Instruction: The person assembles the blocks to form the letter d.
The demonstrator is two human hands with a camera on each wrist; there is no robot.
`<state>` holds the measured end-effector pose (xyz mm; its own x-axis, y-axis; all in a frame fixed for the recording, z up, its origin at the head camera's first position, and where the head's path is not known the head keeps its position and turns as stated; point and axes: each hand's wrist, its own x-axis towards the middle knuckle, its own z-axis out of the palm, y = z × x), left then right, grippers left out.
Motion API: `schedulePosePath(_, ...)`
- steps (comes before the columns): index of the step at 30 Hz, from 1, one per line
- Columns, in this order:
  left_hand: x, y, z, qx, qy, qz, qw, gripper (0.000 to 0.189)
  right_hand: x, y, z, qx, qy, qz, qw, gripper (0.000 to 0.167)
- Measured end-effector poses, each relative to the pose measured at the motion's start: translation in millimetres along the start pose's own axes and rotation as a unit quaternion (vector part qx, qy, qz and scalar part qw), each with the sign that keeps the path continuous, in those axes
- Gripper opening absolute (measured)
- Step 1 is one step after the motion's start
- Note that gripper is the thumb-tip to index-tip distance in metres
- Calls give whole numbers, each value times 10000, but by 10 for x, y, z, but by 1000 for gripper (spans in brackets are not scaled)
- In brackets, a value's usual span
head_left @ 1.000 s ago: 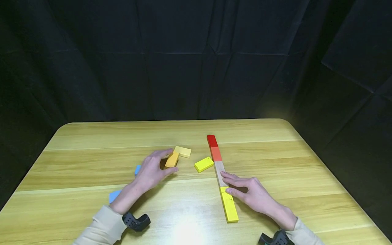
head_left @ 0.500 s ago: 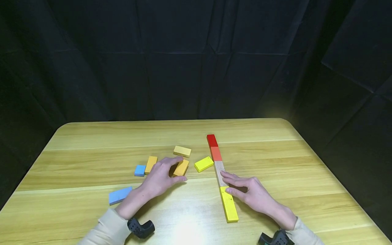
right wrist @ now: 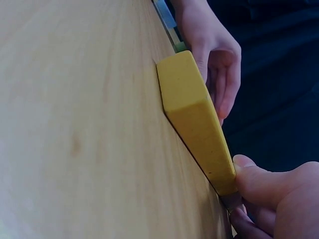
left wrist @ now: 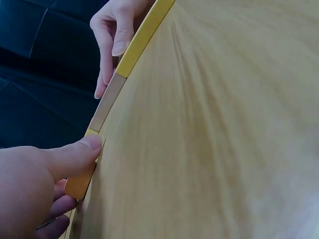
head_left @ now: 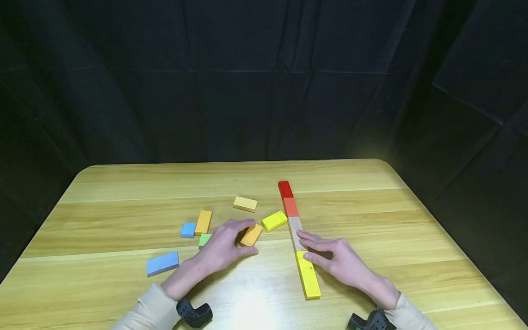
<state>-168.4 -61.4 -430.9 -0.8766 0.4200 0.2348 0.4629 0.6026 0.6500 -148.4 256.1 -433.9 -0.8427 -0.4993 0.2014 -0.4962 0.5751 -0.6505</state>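
Observation:
My left hand (head_left: 224,245) holds an orange block (head_left: 251,235) by its ends between thumb and fingers, low over the table; the left wrist view shows the thumb (left wrist: 75,157) nearest. At the row of blocks, my right hand (head_left: 340,263) rests its fingertips on the pale greyish block (head_left: 295,231) and its thumb (right wrist: 261,181) at the near yellow block (head_left: 309,277). Beyond these the row continues with a coral block (head_left: 291,207) and a red block (head_left: 286,189), end to end. A loose yellow block (head_left: 274,221) lies just left of the row.
A cream block (head_left: 245,204) lies farther back. Left of my left hand are another orange block (head_left: 203,222), a small blue block (head_left: 188,229), a partly covered green block (head_left: 204,239) and a longer blue block (head_left: 162,263). Black curtains (head_left: 247,82) hang behind the wooden table (head_left: 136,192).
My left hand has moved right and toward me with the orange block, away from the cream block. The second orange, blue and green blocks have come into view. My right hand stays put.

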Motion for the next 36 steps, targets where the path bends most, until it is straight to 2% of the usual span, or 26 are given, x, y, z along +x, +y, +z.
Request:
schedulePosePath(7, -3, -13, -67, 107, -391, 19, 9992, 71, 2, -7, -7, 4, -49, 62, 10000, 44)
schedulePosePath(13, -3, -19, -153, 15, -609, -125, 9981, 63, 8, -10, -3, 6, -61, 99, 9999, 44)
schedulePosePath(19, 2, -16, -146, 40, -547, -136, 9984, 56, 8, -10, -5, 45, -65, 107, 9999, 44)
schedulePosePath(24, 2, -7, -114, 114, -491, -140, 9986, 58, 6, -5, -7, 15, -68, 91, 9999, 44)
schedulePosePath(36, -4, -20, -90, 70, -245, -4, 9997, 49, 4, -13, -7, -53, -65, 128, 9999, 44)
